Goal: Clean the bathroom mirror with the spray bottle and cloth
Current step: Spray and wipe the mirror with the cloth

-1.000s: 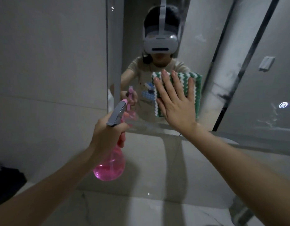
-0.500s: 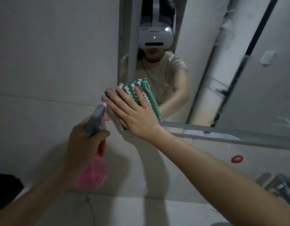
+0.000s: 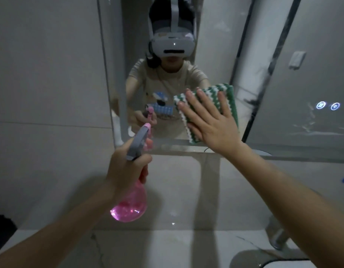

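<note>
Nearest you, below the mirror, the pale marbled tabletop runs along the wall, with a chrome faucet at its right end. Above it, your left hand holds the pink spray bottle by the neck, fingers curled round it under the grey trigger head, whose pink nozzle points at the mirror's lower edge. The bottle's round belly hangs below your fist, clear of the tabletop. Farther on, your right hand lies flat with fingers straight and spread, pressing the green-and-white zigzag cloth against the bathroom mirror glass, just above its bottom edge and right of the nozzle. Two small lit touch icons glow on the mirror, well to the cloth's right.
</note>
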The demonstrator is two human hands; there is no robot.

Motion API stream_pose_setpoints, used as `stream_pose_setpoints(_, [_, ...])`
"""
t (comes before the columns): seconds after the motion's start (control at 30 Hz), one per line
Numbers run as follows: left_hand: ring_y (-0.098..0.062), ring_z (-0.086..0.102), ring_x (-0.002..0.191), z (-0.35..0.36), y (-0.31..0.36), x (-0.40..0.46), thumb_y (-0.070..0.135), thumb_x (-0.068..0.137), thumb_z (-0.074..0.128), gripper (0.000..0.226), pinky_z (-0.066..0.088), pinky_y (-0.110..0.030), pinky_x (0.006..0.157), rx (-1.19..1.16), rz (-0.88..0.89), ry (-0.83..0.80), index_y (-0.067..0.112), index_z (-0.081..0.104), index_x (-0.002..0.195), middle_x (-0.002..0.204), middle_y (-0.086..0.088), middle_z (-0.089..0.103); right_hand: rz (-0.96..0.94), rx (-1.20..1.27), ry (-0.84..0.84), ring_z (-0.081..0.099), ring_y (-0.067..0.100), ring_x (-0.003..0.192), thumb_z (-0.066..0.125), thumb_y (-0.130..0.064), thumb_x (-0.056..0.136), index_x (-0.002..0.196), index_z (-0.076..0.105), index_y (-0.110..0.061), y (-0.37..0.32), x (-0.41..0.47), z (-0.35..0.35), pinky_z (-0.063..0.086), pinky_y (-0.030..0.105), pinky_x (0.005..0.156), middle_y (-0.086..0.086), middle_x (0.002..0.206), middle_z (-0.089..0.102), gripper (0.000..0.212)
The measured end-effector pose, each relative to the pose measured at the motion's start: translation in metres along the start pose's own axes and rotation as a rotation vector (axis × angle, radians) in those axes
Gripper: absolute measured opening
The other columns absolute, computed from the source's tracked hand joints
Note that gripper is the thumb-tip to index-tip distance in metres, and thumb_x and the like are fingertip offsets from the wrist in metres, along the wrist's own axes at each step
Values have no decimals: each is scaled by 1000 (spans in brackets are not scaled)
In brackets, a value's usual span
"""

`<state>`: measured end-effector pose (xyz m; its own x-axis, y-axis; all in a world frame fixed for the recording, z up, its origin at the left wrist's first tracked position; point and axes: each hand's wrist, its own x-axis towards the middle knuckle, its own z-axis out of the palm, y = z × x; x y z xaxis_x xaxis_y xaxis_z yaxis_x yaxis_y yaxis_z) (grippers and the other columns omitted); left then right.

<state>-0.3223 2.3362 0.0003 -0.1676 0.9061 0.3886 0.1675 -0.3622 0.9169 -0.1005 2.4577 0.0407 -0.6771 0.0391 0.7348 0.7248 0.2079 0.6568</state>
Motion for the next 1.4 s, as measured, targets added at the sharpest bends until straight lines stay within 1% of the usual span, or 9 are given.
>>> stream_pose_setpoints(0.33, [-19, 44, 32, 57, -6, 6, -9, 82, 55, 17, 38, -25, 37, -62, -6, -131, 0, 60, 96, 40, -4, 49, 287, -17, -61, -3, 20, 148, 30, -38, 104, 154, 5, -23, 27, -83, 0, 2, 54, 116, -1, 161, -6, 58])
stream_pose_setpoints(0.5, [-22, 42, 34, 37, -18, 7, -3, 79, 61, 30, 37, -23, 38, -70, -32, -42, 6, 50, 53, 38, -5, 47, 479, -2, -15, -8, 20, 148, 26, -37, 105, 154, -1, -22, -7, -60, 8, 0, 55, 116, -3, 160, -13, 58])
stream_pose_setpoints(0.77, [-22, 38, 33, -46, -32, 1, -11, 79, 61, 16, 34, -23, 35, -143, -28, 183, -3, 54, 66, 38, -7, 44, 124, 68, 8, 23, 26, 144, 40, -36, 101, 148, 35, -21, -96, 42, 15, 12, 54, 114, 4, 152, 37, 50])
stream_pose_setpoints(0.9, [-22, 33, 41, -82, -42, -13, -10, 81, 60, 53, 30, -29, 42, -133, -42, 229, 37, 70, 104, 47, -12, 44, 25, 77, 24, 29, 24, 141, 42, -34, 99, 148, 37, -20, -144, 74, 25, 13, 53, 115, 4, 152, 37, 51])
stream_pose_setpoints(1.0, [-21, 35, 45, -98, -49, -18, 11, 72, 63, 66, 32, -31, 50, -71, -53, 224, 68, 58, 103, 56, 4, 57, 46, 52, 9, 29, 24, 141, 43, -35, 98, 148, 37, -19, -158, 77, 27, 11, 53, 115, 3, 153, 35, 52])
stream_pose_setpoints(1.17, [-22, 35, 45, -76, -42, -16, -1, 76, 67, 49, 31, -29, 47, -63, -70, 222, 26, 67, 117, 46, 3, 53, -108, 107, 11, 29, 22, 142, 47, -34, 98, 148, 38, -20, -136, 78, 25, 10, 50, 117, 4, 153, 36, 52])
stream_pose_setpoints(1.23, [-24, 34, 48, -64, -33, -11, 1, 73, 68, 45, 31, -34, 49, -90, -69, 196, 35, 72, 103, 47, -3, 47, -220, 112, 0, 31, 22, 142, 44, -34, 100, 148, 38, -20, -106, 80, 22, 12, 50, 116, 4, 153, 36, 51])
stream_pose_setpoints(1.33, [-22, 41, 41, -46, -17, 1, -9, 78, 63, 12, 34, -29, 44, -65, -37, 133, 0, 69, 85, 45, -12, 44, -195, 66, 44, 36, 23, 140, 40, -35, 101, 146, 41, -21, -51, 84, 13, 23, 52, 113, 4, 151, 39, 47])
stream_pose_setpoints(1.4, [-21, 41, 33, -31, -7, 7, -12, 80, 60, 23, 34, -23, 37, -72, -45, 125, -6, 53, 59, 37, -7, 45, -152, 24, 64, 37, 24, 139, 41, -36, 102, 146, 42, -23, -13, 82, 7, 26, 53, 111, 5, 150, 40, 46])
